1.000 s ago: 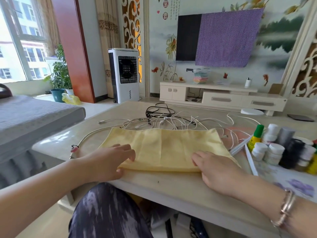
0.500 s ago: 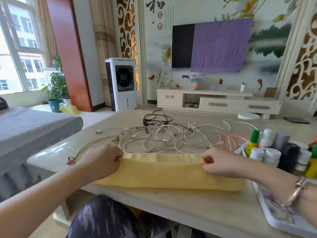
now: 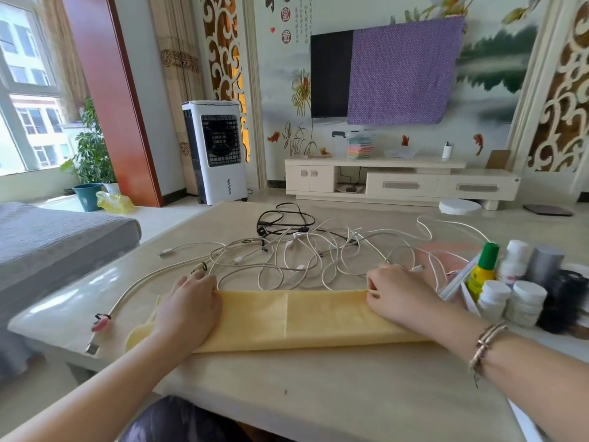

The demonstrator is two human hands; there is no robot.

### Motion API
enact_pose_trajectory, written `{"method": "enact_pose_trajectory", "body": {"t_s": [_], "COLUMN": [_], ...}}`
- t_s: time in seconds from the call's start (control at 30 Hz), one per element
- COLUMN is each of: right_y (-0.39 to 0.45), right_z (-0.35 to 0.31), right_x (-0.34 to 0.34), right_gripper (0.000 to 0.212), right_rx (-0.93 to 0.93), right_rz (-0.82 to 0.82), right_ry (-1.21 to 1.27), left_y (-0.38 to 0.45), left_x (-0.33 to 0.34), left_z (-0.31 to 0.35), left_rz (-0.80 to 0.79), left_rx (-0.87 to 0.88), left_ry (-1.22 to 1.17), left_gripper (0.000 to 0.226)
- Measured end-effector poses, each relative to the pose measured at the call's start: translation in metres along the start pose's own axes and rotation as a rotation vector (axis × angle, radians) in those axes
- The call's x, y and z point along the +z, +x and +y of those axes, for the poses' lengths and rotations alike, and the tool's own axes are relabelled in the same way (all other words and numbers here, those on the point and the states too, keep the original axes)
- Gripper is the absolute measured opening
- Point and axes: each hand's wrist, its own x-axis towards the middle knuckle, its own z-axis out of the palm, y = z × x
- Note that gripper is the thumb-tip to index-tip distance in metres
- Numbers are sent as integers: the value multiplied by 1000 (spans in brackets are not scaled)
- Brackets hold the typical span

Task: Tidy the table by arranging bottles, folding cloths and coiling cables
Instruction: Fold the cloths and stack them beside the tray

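A yellow cloth lies folded into a long narrow strip across the near part of the beige table. My left hand presses on its left end, fingers curled over the far edge. My right hand pinches the far edge at the right end. Just beyond the cloth sprawls a tangle of white cables, with a black cable further back. Several bottles stand grouped at the right, among them a yellow one with a green cap.
A white tray holds the bottles at the right edge. A thick white cable with a red-tipped end curves along the table's left side. A grey bed sits to the left; my knee is under the near edge.
The cloth went from a wide spread sheet to a narrow strip: both hands carried its near edge away from me and laid it over. The hands now rest at the far edge.
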Motion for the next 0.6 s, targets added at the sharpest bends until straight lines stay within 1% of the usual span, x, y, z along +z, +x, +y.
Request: {"method": "enact_pose_trajectory", "body": {"t_s": [0.07,0.1,0.2,0.27,0.3,0.37,0.43,0.5,0.6], "right_y": [1,0,0,0,1,1,2,2,6], "right_z": [2,3,8,11,14,18,20,21,24], "right_x": [3,5,6,3,1,-3,-7,-13,-22], "right_gripper": [10,11,22,24,23,22,20,21,21], "right_rx": [-9,-13,-6,3,6,23,69,112,134], "right_rz": [22,19,-24,-61,-76,-111,-152,-209,-328], "right_ry": [1,-7,-27,-20,-15,-3,10,3,59], "left_y": [-3,-4,-7,-10,-12,-18,-25,-32,-39], "left_x": [3,3,-2,-6,-9,-10,-5,4,16], "left_z": [1,2,9,24,36,66,93,114,125], "left_rz": [42,40,41,66,54,-45,-169,-284,-464], "left_rx": [0,-4,30,158,248,429,553,560,457], "left_ry": [22,36,23,-95,-188,-328,-336,-250,-122], "left_gripper": [4,5,31,42,44,42,41,47,58]}}
